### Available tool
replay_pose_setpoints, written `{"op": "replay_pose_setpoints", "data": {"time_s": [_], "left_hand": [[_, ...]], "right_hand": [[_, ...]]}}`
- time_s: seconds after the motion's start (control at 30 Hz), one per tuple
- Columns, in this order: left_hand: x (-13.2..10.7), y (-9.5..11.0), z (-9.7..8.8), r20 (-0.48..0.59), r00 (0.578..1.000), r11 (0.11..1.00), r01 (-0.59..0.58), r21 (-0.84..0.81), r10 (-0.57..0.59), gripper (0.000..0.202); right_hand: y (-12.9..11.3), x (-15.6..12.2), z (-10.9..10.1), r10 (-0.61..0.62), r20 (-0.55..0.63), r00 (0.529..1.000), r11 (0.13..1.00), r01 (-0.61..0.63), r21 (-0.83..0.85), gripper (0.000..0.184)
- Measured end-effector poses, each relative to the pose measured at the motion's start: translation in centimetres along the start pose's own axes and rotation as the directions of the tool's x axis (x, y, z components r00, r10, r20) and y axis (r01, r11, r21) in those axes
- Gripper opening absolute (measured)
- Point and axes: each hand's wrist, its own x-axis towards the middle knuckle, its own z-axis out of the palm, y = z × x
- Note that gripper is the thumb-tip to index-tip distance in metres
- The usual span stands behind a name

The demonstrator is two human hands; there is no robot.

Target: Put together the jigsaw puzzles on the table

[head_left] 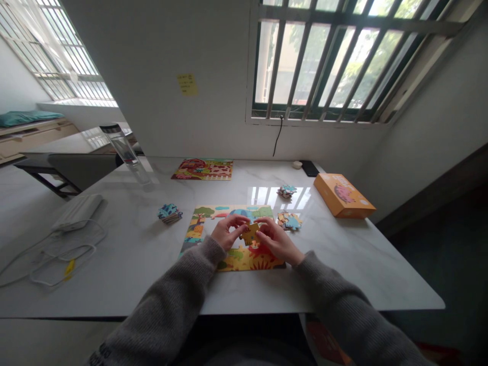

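Table top, marble: jigsaw puzzle at centre front. Behind it, near the back edge, a second assembled puzzle. Left of the front puzzle, a stack of pieces; right of it, a loose pile of pieces, with a smaller stack just behind. Further right, a cardboard box. Back edge, right of centre: a phone. Back left corner: a bottle. Left side: a charger block with its cable. Wall above the table: a sticky note.
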Motion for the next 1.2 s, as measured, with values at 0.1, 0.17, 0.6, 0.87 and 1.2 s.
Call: {"op": "replay_pose_setpoints", "data": {"time_s": [0.1, 0.17, 0.6, 0.87, 1.2], "left_hand": [[-0.1, 0.5, -0.1, -0.002, 0.996, 0.990, -0.088, 0.109, 0.089, 0.021], [-0.2, 0.9, -0.1, 0.003, 0.982, 0.961, -0.185, 0.203, 0.189, 0.025], [-0.2, 1.0, -0.9, 0.240, 0.906, 0.787, -0.423, 0.449, 0.350, 0.050], [0.1, -0.1, -3.8, 0.148, 0.934, 0.768, -0.353, 0.535, 0.326, 0.030], [0.0, -2.3, -6.2, 0.217, 0.960, 0.854, -0.259, 0.451, 0.176, 0.028]], "right_hand": [[0.0, -0.1, 0.1, -0.009, 0.012, 1.000, 1.000, 0.010, -0.017, 0.033], [0.0, 0.0, 0.0, -0.007, -0.032, 0.999, 1.000, 0.007, -0.013, 0.034], [-0.2, 0.1, -0.2, 0.043, -0.081, 0.996, 0.997, -0.038, 0.061, 0.034], [0.1, -0.1, -1.2, -0.080, -0.311, 0.947, 0.979, 0.016, -0.202, 0.025], [0.2, -0.3, -1.8, -0.150, -0.265, 0.953, 0.929, 0.043, -0.368, 0.021]]}}
